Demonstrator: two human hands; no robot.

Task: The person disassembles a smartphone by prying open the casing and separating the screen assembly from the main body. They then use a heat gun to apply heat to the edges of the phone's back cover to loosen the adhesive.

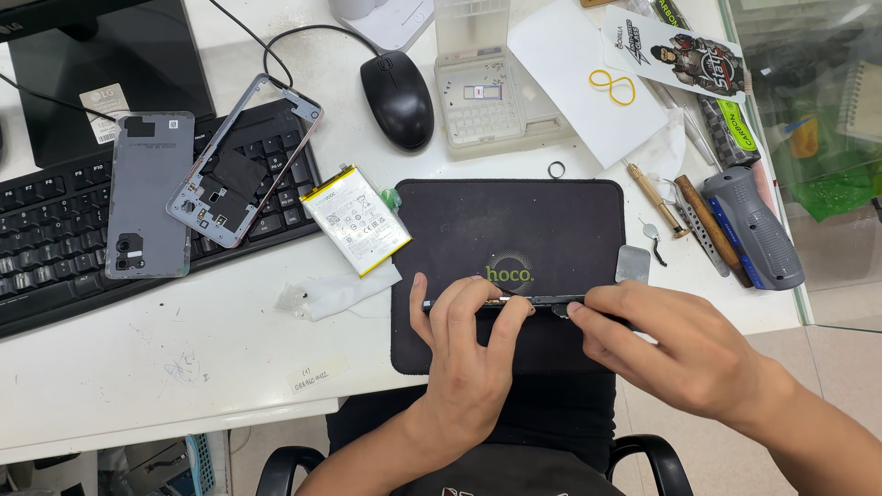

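Two hands [469,344] [675,344] grip phone [551,302] — battery [356,219], keyboard [55,230] aside.

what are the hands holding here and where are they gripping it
Both hold a thin dark phone part on edge over the black mat. The left hand pinches its left end; the right hand pinches its right end.

A black mouse [397,97] sat beside a keyboard [55,239]. A grey back cover [149,195] lay on it. A battery [355,219] rested nearby.
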